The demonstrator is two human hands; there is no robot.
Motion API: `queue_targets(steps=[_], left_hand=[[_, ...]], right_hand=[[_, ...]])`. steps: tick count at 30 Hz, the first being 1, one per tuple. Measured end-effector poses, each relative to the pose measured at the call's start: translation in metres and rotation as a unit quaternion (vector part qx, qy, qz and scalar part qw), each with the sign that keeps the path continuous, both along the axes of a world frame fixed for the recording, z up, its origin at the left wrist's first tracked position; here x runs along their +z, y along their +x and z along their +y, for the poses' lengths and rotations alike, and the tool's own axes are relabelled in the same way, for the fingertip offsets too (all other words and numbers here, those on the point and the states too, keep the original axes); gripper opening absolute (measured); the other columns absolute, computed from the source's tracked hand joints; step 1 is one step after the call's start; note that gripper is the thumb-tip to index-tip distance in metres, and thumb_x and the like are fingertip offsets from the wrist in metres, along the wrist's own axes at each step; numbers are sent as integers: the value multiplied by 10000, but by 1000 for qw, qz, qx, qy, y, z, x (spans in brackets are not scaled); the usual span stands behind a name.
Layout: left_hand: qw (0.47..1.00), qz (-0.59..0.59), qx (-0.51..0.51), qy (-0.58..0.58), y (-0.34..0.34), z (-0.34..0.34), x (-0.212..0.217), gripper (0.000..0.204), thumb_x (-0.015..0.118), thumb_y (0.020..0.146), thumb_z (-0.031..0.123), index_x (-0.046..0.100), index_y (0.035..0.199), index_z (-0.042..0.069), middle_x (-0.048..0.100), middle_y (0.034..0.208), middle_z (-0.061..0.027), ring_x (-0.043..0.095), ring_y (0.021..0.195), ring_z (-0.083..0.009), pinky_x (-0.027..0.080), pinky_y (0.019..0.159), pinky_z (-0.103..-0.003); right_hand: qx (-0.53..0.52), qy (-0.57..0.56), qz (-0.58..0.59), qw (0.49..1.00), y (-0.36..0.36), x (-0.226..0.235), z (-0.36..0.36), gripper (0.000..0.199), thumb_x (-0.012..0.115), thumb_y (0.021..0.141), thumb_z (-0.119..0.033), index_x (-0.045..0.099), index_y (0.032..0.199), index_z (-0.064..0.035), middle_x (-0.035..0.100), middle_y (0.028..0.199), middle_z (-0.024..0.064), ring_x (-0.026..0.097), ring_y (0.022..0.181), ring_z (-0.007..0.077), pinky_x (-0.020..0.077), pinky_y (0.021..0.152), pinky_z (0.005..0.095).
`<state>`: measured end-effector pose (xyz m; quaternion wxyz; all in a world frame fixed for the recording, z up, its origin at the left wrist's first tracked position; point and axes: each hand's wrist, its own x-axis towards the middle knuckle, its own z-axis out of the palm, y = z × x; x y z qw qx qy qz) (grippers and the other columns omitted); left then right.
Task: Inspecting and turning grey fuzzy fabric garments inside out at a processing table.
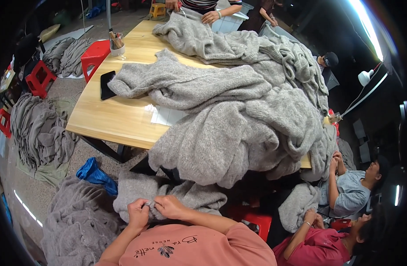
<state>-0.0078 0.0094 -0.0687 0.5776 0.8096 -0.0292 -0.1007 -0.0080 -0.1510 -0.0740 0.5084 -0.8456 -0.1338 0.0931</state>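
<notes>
A grey knitted garment (135, 191) lies across my lap, just beyond the near side of the table. My left hand (139, 213) is closed on its edge, thumb against the fingers. Right beside it, my right hand (168, 207) pinches the same knit. Between the two hands a small bunched bit of the fabric shows; whether anything tiny is held there I cannot make out. More of the garment spreads to the right, beyond my right wrist.
Grey knitwear (208, 137) is heaped over the wooden table (97, 111), beside a black phone (107, 85) and a pot of tools (117, 46). More piles (42, 133) lie on the floor to the left, near red stools (95, 55). Co-workers (349, 186) sit at the right; another person stands across the table.
</notes>
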Motion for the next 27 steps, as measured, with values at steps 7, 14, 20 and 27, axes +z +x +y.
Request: queue_targets(steps=[7, 14, 20, 27], left_hand=[[974, -189, 1, 125, 0, -9, 2, 108, 493, 659, -46, 571, 721, -4, 554, 671, -171, 549, 621, -348, 435, 554, -391], [965, -220, 19, 143, -5, -14, -3, 91, 516, 672, -26, 550, 751, 4, 531, 674, -171, 525, 601, -353, 422, 537, -400], [954, -269, 62, 117, 17, -31, 13, 171, 513, 682, -34, 542, 848, -10, 537, 756, -187, 533, 658, -352, 436, 573, -389], [984, 27, 159, -75, 24, -13, 8, 11, 568, 747, 5, 572, 757, 0, 593, 685, -34, 541, 592, -132, 418, 545, -262]], right_hand=[[-73, -26, -65, 995, -8, -10, 10, 128, 512, 740, -111, 478, 671, -9, 532, 651, 187, 526, 613, 388, 407, 521, 453], [-140, -12, -117, 983, 1, -20, 17, 78, 503, 707, -59, 468, 661, -7, 498, 622, 178, 515, 583, 373, 397, 494, 436], [-217, 175, -78, 957, 21, 17, -2, 45, 492, 762, -19, 522, 747, 11, 454, 605, 58, 415, 547, 115, 360, 490, 282], [-297, 386, 99, 868, 33, -4, -15, 110, 488, 833, -26, 568, 765, 10, 518, 673, -39, 428, 617, 22, 354, 539, 177]])
